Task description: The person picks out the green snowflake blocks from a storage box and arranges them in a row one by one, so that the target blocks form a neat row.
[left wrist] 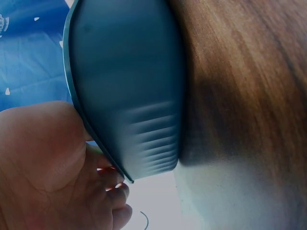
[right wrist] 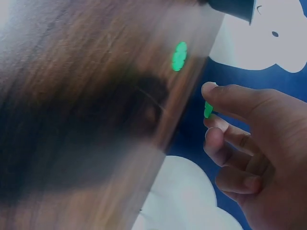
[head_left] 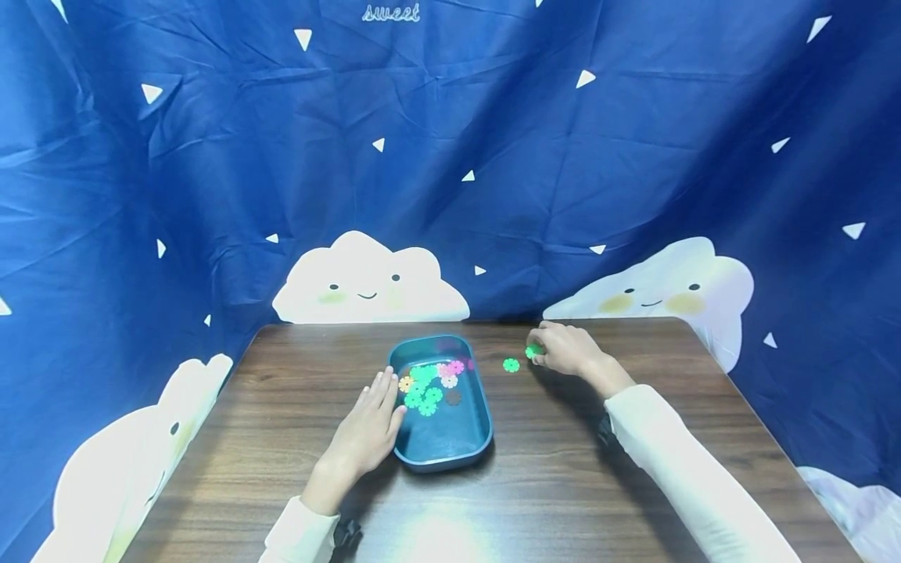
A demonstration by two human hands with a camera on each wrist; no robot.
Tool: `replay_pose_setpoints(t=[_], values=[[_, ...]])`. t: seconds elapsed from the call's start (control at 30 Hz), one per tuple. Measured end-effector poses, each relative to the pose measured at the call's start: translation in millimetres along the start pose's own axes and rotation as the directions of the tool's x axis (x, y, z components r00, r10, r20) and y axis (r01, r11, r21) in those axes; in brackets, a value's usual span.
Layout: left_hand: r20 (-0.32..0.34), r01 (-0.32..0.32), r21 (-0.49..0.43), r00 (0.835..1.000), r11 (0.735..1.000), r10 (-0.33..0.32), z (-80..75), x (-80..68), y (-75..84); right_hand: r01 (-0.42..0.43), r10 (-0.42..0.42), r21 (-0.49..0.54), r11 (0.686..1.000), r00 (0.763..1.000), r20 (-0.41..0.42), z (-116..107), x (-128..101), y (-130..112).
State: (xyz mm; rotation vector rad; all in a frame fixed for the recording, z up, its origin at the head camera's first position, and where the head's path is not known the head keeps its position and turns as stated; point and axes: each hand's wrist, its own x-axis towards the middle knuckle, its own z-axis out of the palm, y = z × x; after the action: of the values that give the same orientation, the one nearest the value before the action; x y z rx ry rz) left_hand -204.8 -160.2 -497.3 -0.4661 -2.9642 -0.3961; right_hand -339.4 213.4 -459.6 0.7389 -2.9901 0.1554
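Our left hand (head_left: pixel 367 428) lay flat against the tray (head_left: pixel 450 446); our right hand (head_left: pixel 566 349) pinched a green flake (head_left: pixel 533 351), mostly hidden by fingers.

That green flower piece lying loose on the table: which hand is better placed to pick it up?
Probably the right hand: it pinches another green piece right beside the loose green flower piece. The left hand rests against the blue tray, farther off.

Head view looks down over the table (head_left: pixel 563 500); wrist views sit close above it.
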Motion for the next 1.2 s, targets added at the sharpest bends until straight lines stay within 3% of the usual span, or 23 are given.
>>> replay_pose_setpoints(t=[0.57, 0.87, 1.2], values=[[-0.003, 0.003, -0.021, 1.0, 1.0, -0.003, 0.7, -1.0, 0.4, -0.036, 0.034, 0.045, 0.998, 0.999, 0.043, 32.7, -1.9, 12.6], [0.016, 0.009, -0.005, 1.0, 1.0, -0.009, -0.9, -0.8, 0.4, -0.039, 0.036, 0.049, 0.998, 0.998, 0.053, 35.1, -1.3, 4.8], [-0.007, -0.003, -0.027, 1.0, 1.0, 0.003, 2.3, -1.2, -2.5, -0.044, 0.042, 0.028, 0.999, 0.997, 0.062, 38.9, -0.2, 4.5]])
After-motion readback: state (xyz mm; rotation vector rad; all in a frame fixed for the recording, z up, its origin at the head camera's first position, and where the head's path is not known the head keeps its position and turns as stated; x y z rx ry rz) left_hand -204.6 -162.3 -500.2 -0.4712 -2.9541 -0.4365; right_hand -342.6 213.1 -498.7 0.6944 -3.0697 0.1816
